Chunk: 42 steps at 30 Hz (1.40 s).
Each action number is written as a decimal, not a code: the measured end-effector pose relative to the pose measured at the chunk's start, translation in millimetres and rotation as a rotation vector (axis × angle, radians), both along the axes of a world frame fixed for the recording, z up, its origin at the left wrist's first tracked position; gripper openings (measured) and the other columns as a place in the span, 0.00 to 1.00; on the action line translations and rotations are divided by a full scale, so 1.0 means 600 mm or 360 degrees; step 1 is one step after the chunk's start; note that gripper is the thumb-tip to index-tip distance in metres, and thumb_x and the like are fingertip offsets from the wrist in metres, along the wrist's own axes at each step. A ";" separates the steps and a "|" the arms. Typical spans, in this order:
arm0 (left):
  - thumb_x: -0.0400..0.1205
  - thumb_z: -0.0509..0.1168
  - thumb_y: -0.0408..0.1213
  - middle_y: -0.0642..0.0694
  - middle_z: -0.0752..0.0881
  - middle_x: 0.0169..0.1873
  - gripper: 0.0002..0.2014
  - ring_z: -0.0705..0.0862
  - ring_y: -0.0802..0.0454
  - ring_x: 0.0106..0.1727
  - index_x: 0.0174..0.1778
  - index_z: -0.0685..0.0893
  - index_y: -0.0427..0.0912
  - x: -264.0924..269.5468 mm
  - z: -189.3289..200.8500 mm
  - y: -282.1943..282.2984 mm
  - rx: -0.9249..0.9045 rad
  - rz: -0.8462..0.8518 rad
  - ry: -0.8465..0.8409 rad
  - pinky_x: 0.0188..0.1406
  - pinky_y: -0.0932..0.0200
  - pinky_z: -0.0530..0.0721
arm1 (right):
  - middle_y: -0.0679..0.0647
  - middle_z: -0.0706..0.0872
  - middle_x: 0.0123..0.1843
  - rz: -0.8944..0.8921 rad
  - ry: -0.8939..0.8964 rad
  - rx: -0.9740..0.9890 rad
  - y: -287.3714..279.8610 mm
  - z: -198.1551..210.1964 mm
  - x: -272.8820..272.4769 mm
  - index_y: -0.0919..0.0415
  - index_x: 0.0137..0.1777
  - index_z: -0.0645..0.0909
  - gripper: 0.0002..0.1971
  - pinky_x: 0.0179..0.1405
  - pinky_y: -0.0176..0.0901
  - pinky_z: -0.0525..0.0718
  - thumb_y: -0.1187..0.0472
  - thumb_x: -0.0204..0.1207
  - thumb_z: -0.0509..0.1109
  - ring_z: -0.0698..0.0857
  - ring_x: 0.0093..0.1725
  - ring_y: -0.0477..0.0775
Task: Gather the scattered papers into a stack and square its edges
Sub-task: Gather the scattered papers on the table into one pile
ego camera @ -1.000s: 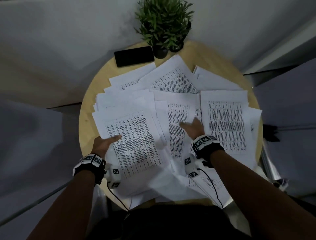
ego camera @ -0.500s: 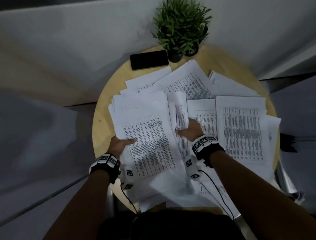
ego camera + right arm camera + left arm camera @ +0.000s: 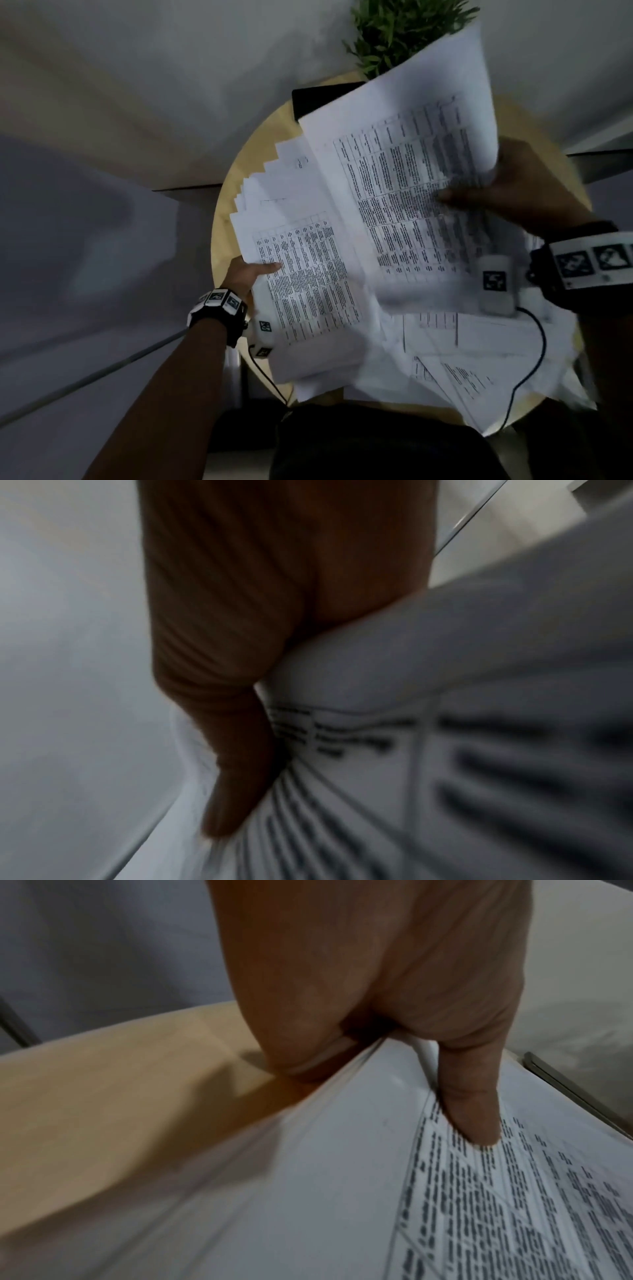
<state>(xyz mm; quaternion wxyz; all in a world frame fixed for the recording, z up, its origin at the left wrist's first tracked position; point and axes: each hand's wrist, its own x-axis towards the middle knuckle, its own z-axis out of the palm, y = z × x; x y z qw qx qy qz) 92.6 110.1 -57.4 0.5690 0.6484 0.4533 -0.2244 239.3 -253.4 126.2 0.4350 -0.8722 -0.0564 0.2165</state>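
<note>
White printed papers cover a round wooden table point(image 3: 226, 219). My left hand point(image 3: 251, 270) grips the left edge of a thick bundle of papers point(image 3: 308, 274), thumb point(image 3: 469, 1104) on top and the other fingers under it, the bundle point(image 3: 445, 1204) lifted off the wood. My right hand point(image 3: 507, 195) pinches a second batch of printed sheets point(image 3: 411, 164) by its right edge, raised and tilted above the table; the thumb point(image 3: 240, 764) lies on the print point(image 3: 411, 750). More loose sheets point(image 3: 479, 359) lie flat near the front right edge.
A potted green plant point(image 3: 397, 31) stands at the table's far edge, partly behind the raised sheets. A black phone point(image 3: 315, 99) lies beside it, half covered. A black cable point(image 3: 527, 370) from my right wrist crosses the loose sheets. A pale wall surrounds the table.
Both hands went from resting flat on the spread papers to gripping them. The right hand lifted a batch up and to the right; the left hand gathered its bundle.
</note>
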 end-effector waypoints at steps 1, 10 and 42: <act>0.45 0.89 0.56 0.38 0.81 0.72 0.56 0.79 0.38 0.72 0.67 0.83 0.28 -0.003 -0.015 0.009 -0.0022 -0.0007 -0.0009 0.72 0.36 0.76 | 0.40 0.90 0.45 0.0021 0.0022 0.0062 -0.001 0.021 0.000 0.59 0.58 0.82 0.26 0.39 0.23 0.82 0.63 0.60 0.85 0.87 0.44 0.30; 0.80 0.67 0.60 0.49 0.69 0.81 0.31 0.66 0.40 0.82 0.78 0.75 0.53 0.009 0.065 -0.038 -0.0473 0.0371 0.0164 0.73 0.35 0.67 | 0.52 0.84 0.65 0.0005 0.0347 0.0064 0.118 -0.174 -0.045 0.58 0.71 0.75 0.42 0.66 0.45 0.81 0.54 0.55 0.88 0.83 0.66 0.47; 0.72 0.81 0.33 0.49 0.83 0.47 0.25 0.76 0.49 0.57 0.63 0.85 0.26 0.000 -0.021 -0.039 -0.0014 0.0183 0.0025 0.62 0.50 0.72 | 0.65 0.68 0.72 -0.0864 0.0477 -0.0887 -0.245 -0.317 -0.136 0.65 0.74 0.66 0.58 0.64 0.56 0.78 0.39 0.47 0.87 0.76 0.68 0.67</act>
